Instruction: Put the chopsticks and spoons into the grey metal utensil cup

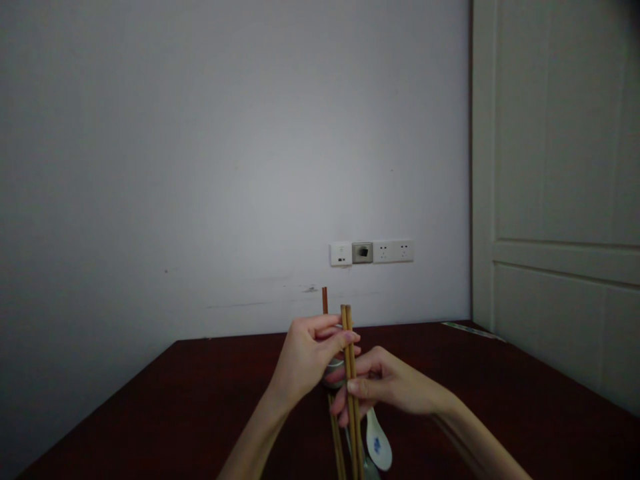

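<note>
A pair of light wooden chopsticks (pixel 351 363) stands nearly upright between my hands. My left hand (pixel 320 347) pinches it near the upper end, thumb in front. Lower down, my right hand (pixel 375 383) grips the same pair with thumb and fingers. Behind my hands is a round container (pixel 334 384), mostly hidden, with a reddish-brown chopstick pair (pixel 325 300) rising above it. On the table below lie another pair of wooden chopsticks (pixel 337 437) and a white spoon (pixel 379 445) with a blue mark. Beside that spoon, a metal-looking utensil (pixel 370 470) is partly cut off by the frame's lower edge.
The dark red table (pixel 200 400) reaches back to a pale wall (pixel 225 167). Wall sockets and a switch (pixel 373 252) sit above its far edge. A white panelled door (pixel 560 200) stands at the right. A thin patterned strip (pixel 473 330) lies at the far right edge.
</note>
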Demonstrator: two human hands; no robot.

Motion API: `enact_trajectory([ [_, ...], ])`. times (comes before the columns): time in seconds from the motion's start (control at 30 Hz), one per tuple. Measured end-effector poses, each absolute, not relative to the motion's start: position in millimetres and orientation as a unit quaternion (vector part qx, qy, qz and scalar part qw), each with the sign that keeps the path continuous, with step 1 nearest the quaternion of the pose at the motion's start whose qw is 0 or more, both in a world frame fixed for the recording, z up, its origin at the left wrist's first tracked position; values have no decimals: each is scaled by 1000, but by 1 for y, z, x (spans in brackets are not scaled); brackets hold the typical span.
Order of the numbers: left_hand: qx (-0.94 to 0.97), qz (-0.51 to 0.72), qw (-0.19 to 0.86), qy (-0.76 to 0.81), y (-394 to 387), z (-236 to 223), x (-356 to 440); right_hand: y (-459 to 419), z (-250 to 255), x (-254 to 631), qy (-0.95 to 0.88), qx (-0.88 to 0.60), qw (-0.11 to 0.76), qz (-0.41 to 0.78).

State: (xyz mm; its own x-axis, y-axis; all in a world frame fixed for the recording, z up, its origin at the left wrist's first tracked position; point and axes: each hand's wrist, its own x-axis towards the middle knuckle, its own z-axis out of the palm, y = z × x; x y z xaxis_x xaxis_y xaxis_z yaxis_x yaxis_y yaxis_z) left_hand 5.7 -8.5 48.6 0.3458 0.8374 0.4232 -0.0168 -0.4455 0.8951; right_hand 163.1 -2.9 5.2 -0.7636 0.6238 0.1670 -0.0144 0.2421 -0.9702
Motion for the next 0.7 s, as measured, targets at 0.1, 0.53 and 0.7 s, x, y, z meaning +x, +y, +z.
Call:
enact_trajectory([
  [0.1, 705, 485, 427, 292, -8, 49, 5, -2, 5, 163, -741, -204, 276, 578],
  [0.53, 713, 484, 417, 289, -3, 46, 6, 4, -2, 163, -725, -201, 284, 594],
  [0.7, 713, 482, 416, 293, 8, 40, 6, 5, -2, 160, -720, -236, 299, 580],
])
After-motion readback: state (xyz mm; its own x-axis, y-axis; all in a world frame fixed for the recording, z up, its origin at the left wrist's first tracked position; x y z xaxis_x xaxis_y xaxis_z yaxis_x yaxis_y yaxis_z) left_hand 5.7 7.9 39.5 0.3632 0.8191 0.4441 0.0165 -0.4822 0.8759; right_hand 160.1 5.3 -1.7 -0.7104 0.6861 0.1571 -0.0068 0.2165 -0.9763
